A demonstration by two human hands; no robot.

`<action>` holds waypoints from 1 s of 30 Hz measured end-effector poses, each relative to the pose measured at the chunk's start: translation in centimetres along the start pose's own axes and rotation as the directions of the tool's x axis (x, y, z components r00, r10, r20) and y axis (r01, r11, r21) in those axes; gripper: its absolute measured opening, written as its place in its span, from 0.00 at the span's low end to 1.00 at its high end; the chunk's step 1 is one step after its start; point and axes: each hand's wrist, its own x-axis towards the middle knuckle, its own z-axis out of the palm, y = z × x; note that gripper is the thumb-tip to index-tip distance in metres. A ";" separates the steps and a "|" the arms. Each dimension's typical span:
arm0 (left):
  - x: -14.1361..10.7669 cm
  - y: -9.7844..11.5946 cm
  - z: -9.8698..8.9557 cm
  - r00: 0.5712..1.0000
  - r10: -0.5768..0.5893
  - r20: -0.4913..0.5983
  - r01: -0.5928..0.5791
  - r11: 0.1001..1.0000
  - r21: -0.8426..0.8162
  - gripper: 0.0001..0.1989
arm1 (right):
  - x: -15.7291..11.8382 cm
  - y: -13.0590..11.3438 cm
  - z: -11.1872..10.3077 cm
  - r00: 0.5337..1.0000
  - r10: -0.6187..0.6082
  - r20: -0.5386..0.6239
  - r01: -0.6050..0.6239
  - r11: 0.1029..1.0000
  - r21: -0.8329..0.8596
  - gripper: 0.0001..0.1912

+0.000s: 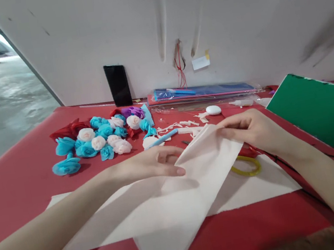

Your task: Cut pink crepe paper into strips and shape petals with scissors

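Two hands (148,164), one phone (118,85), one green board (321,117) and one yellow loop (258,165) show.

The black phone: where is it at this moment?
In the head view, the black phone stands left of centre at the red table's back edge, against the white panel, just behind the flowers.

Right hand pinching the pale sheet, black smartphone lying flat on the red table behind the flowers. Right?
Not flat: the head view shows the black smartphone propped upright against the white panel, behind the flowers. The right hand is pinching the pale sheet.
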 end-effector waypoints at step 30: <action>-0.8 -1.5 3.7 0.964 -0.125 -0.233 0.046 0.947 -0.318 0.17 | 0.3 0.1 2.9 0.989 0.089 0.119 -0.135 0.874 0.466 0.15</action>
